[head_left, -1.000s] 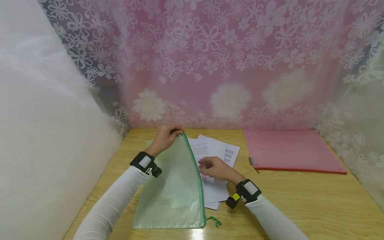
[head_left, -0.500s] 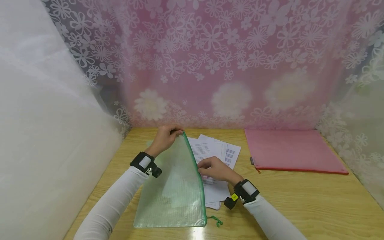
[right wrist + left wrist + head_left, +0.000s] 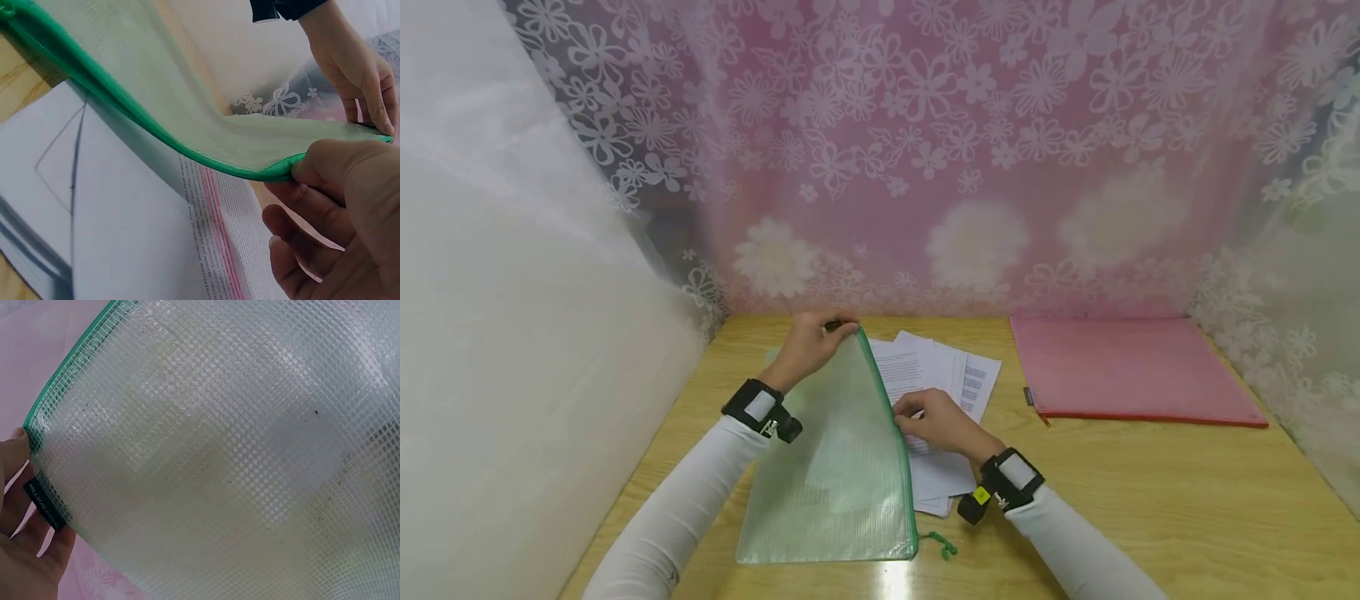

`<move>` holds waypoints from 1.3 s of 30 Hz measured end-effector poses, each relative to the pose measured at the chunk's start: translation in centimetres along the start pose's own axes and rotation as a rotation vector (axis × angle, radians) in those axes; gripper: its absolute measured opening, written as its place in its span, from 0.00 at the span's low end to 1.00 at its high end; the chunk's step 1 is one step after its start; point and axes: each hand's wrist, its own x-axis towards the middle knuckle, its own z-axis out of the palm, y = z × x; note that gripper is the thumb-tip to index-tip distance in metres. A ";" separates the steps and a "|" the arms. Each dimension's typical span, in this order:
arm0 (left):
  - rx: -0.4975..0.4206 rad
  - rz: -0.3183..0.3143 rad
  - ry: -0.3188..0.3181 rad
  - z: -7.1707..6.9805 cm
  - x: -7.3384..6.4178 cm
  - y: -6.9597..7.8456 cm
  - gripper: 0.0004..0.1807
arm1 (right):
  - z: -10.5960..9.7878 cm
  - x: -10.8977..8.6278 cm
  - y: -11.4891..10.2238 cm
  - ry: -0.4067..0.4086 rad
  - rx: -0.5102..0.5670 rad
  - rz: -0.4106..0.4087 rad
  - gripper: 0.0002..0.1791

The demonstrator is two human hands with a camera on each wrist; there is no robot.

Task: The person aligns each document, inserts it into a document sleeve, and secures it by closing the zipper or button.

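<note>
A translucent green mesh zipper pouch (image 3: 827, 483) stands raised along its green zipper edge, over a stack of printed papers (image 3: 943, 479). At the far corner of the pouch, next to a small dark label (image 3: 45, 505), my left hand (image 3: 812, 346) pinches it between thumb and fingers. My right hand (image 3: 942, 423) pinches the zipper edge (image 3: 231, 172) near its middle, thumb on top and forefinger below, the other fingers loosely curled. Part of the papers lies hidden under the pouch. A green cord pull (image 3: 942, 544) trails from the near end of the zipper.
A pink zipper pouch (image 3: 1127, 367) lies flat at the back right of the wooden table (image 3: 1150, 500). A pink flowered curtain (image 3: 880, 167) hangs behind the table, and a white sheet (image 3: 527, 292) borders the left side.
My right hand has moved slightly left from above the papers and taken hold of the zipper edge. My left hand keeps its hold on the far corner.
</note>
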 end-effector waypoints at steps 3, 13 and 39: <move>0.013 0.004 0.015 -0.3 0.0 0.2 0.08 | 0.2 -0.1 -0.1 0.024 -0.030 0.012 0.08; 0.042 0.010 0.234 -0.6 -1.3 1.7 0.12 | 0.8 -0.2 -0.3 0.072 -0.037 0.011 0.07; -0.101 -0.392 -0.036 5.9 -8.3 5.2 0.10 | 0.4 0.0 -0.9 0.151 -0.055 -0.009 0.09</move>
